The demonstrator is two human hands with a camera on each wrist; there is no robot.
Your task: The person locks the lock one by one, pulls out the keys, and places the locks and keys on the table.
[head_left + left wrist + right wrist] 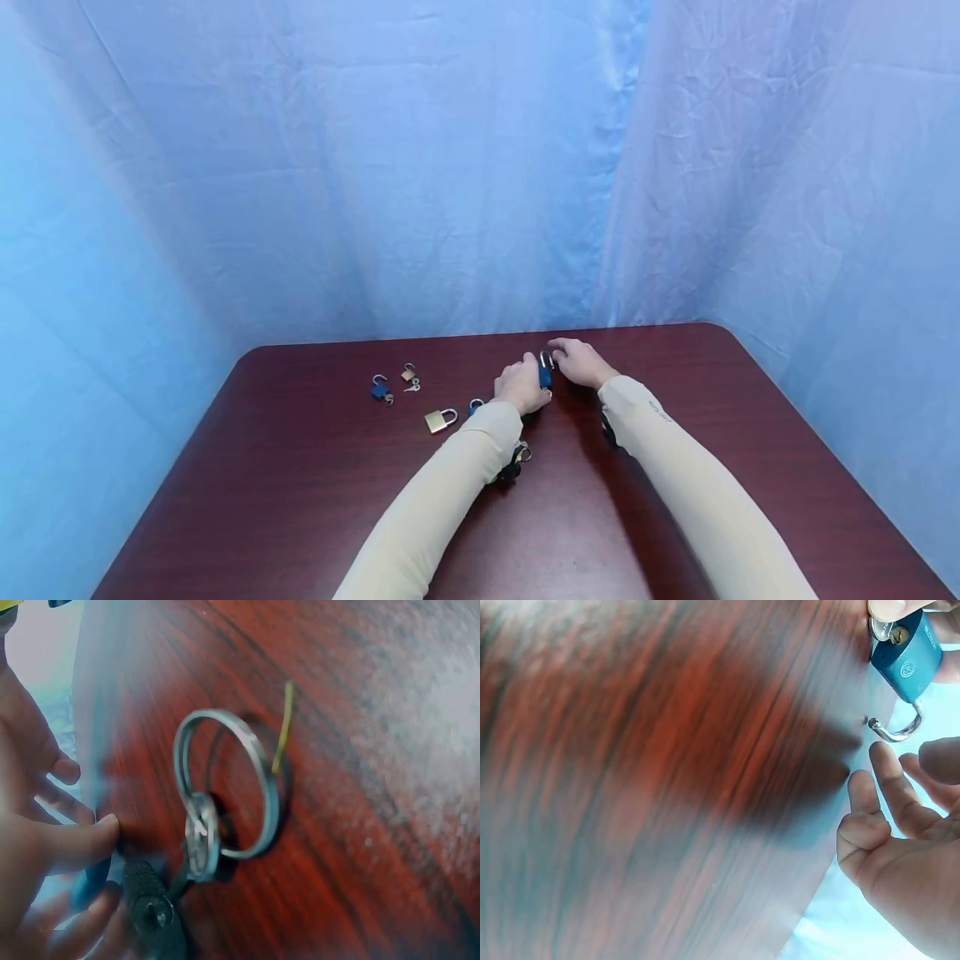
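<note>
Right wrist view: left hand (520, 388) fingers clamp blue padlock (907, 654), round emblem unreadable; right hand (904, 840) fingers apart.

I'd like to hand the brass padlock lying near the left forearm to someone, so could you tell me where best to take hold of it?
Probably by the body of the brass padlock, pinching its two flat sides from above. It lies flat on the table, clear of the other locks, its shackle pointing right. The shackle looks thin and may swing, so the block is likely the steadier hold.
</note>
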